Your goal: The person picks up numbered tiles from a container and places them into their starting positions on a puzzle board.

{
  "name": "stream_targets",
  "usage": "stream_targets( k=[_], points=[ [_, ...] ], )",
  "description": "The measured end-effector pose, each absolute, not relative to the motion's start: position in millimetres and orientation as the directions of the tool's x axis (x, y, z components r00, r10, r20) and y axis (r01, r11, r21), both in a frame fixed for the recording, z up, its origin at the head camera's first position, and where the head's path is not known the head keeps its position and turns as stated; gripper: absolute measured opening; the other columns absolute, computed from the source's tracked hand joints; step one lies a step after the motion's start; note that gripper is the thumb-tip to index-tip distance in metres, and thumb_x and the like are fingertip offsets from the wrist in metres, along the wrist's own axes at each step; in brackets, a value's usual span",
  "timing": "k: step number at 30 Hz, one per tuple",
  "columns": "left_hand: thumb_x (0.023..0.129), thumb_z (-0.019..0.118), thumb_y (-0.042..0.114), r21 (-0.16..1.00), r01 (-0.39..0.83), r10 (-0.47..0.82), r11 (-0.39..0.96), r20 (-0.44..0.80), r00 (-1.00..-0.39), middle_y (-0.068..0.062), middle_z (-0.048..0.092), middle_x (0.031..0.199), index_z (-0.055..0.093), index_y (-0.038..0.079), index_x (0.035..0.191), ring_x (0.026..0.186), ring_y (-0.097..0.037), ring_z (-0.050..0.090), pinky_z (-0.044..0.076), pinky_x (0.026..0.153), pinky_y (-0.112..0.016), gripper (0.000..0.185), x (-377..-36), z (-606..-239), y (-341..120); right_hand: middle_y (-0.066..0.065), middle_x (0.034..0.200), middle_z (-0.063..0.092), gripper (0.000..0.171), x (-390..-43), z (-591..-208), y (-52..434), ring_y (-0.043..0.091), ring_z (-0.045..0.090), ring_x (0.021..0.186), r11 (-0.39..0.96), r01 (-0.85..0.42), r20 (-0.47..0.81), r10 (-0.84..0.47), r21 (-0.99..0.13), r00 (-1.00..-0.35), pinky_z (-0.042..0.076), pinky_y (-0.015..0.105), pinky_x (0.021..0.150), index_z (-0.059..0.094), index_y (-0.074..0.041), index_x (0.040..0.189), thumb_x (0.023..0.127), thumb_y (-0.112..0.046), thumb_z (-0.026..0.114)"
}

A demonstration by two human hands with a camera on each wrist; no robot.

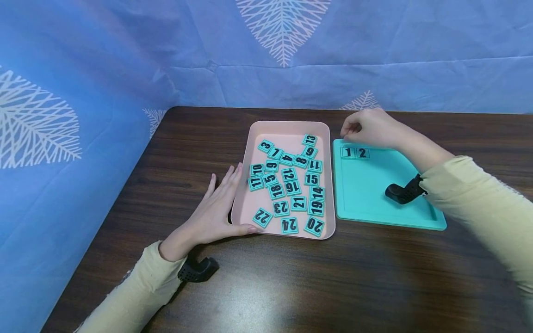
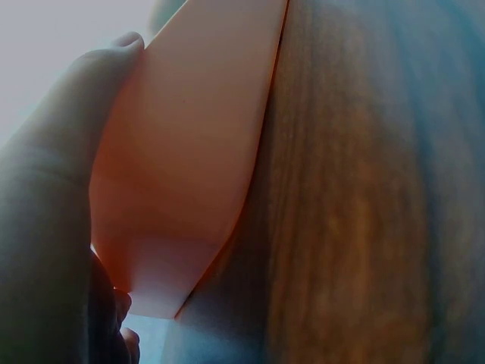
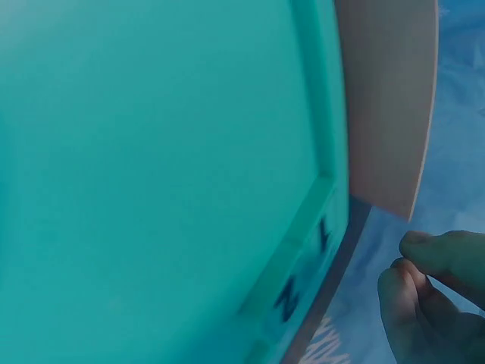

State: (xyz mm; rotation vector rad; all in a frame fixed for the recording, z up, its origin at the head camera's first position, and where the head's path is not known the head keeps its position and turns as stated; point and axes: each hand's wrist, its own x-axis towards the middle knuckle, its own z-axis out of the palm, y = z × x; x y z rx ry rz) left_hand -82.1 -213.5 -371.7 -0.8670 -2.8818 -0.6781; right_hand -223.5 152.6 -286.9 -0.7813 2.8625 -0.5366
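"Blue cloth [image 1: 216,46] behind, dark wooden bench [image 1: 312,277] below, two trays side by side. Talk us through the left grip [image 1: 214,210]!"

"Spread along the outside of the pink tray [image 1: 256,199], fingers straight, thumb at the near rim, nothing clenched. To my eye that's a brace, there so the tray won't slide."

"And the number tiles [image 1: 288,174]?"

"Most lie in the pink tray, numbers showing, loosely scattered, several touching. Handy for spotting any one of them, I'd say. Only tile 1 [image 1: 348,152] and tile 2 [image 1: 362,153] sit in the green tray [image 1: 374,194], side by side in its far left corner, where the rim probably helps keep them in line."

"Now the right grip [image 1: 372,128], by the green tray's far edge!"

"Curled in, thumb close to the fingers, and the right wrist view shows nothing between them. Looks empty to me."

"Why stand the trays so close?"

"Short reach from one to the other, I'd judge: pink just beside green, barely any bench between."
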Motion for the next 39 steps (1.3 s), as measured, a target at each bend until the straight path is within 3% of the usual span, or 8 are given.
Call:
stream_targets(
  k=[12,32,39],
  points=[
    [0.072,0.065,0.071,0.395,0.539,0.515,0.744,0.176,-0.839,-0.005,0.001,0.160,-0.006,0.013,0.154,0.145,-0.026,0.005,0.000,0.111,-0.059,0.123,-83,-373,-215,0.011,0.088,0.067,0.012,-227,-277,114,0.024,0.060,0.081,0.747,-0.526,-0.005,-0.577,-0.406,-0.816,0.050,0.042,0.074,0.069,0.000,0.096,0.090,-0.005,0.061],
    [0.073,0.063,0.072,0.406,0.521,0.509,0.750,0.147,-0.848,-0.006,0.001,0.160,-0.007,0.015,0.154,0.146,-0.023,0.003,-0.002,0.112,-0.058,0.121,-84,-372,-214,0.008,0.088,0.066,0.012,-243,-273,35,0.022,0.057,0.082,0.661,-0.557,-0.008,-0.648,-0.502,-0.761,0.044,0.035,0.072,0.070,-0.002,0.095,0.089,-0.004,0.059],
    [0.074,0.062,0.072,0.408,0.523,0.513,0.748,0.145,-0.846,-0.006,0.000,0.160,-0.007,0.015,0.154,0.146,-0.024,0.003,-0.002,0.112,-0.058,0.120,-84,-371,-214,0.010,0.093,0.064,0.016,-251,-285,13,0.024,0.054,0.086,0.669,-0.551,-0.047,-0.655,-0.498,-0.754,0.044,0.037,0.080,0.068,0.000,0.100,0.088,-0.003,0.059]
  ],
)
